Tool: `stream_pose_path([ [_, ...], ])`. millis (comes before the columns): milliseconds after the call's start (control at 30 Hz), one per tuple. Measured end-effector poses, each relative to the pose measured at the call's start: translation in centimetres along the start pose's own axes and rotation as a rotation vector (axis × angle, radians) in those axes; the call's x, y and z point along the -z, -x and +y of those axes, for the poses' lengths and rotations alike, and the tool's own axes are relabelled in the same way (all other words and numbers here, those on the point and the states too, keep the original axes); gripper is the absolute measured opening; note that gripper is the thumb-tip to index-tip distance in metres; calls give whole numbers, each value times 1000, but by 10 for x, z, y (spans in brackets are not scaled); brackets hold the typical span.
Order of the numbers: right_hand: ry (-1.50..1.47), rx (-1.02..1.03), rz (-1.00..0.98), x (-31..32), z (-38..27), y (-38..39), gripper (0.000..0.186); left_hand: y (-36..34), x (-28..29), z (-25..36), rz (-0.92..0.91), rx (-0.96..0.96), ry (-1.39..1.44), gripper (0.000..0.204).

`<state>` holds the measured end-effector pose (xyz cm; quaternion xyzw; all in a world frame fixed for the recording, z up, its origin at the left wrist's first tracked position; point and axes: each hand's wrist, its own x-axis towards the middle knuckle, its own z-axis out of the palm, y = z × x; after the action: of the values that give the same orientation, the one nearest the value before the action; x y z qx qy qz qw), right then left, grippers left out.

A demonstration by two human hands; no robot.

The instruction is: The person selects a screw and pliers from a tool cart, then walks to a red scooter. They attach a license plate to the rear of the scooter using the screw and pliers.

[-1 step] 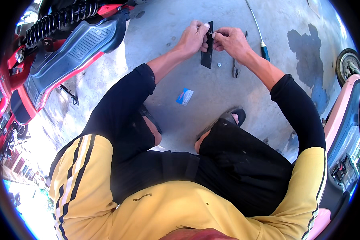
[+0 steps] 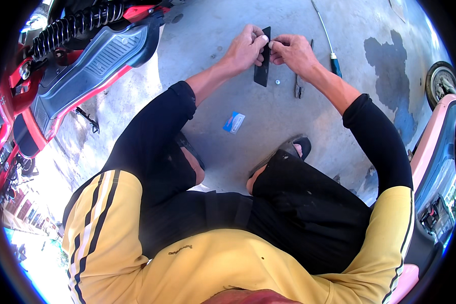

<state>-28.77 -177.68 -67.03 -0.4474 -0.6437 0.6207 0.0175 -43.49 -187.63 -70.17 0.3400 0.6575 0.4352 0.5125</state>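
Thumb and fingers of my left hand (image 2: 246, 48) are closed on a flat black rectangular plate (image 2: 261, 73), held tilted above the concrete floor. My right hand (image 2: 292, 53) meets it at the upper right edge, thumb and forefinger pinched together. Whatever lies in that pinch is too small or hidden to make out. Just below the plate a small shiny metal piece (image 2: 277, 81), like a nut, rests on the floor. A dark slim tool (image 2: 298, 90) lies partly covered by my right hand. A screwdriver (image 2: 335, 63) with a teal handle is beyond my right wrist.
A small blue and white packet (image 2: 234, 122) lies on the floor between my feet and hands. At the left stands a red vehicle with a grey footboard (image 2: 104, 53) and black coil spring (image 2: 78, 28). A pink vehicle (image 2: 430, 137) and a wheel (image 2: 441, 83) border the right.
My left thumb has shifted slightly down and right over the plate, covering the small bright detail there. The right hand keeps its pinch at the edge.
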Motion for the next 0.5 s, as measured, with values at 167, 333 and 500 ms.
stream_pose_path([
  [167, -14, -13, -4, 0, 2, 0, 27, 3, 5, -1, -74, -165, -219, 40],
  [333, -19, -3, -7, -2, 0, -1, 26, -4, 4, -2, -89, 91, -20, 42],
  [500, 16, -3, -2, -1, -3, 0, 26, -3, 5, 0, -48, 99, 42, 35],
])
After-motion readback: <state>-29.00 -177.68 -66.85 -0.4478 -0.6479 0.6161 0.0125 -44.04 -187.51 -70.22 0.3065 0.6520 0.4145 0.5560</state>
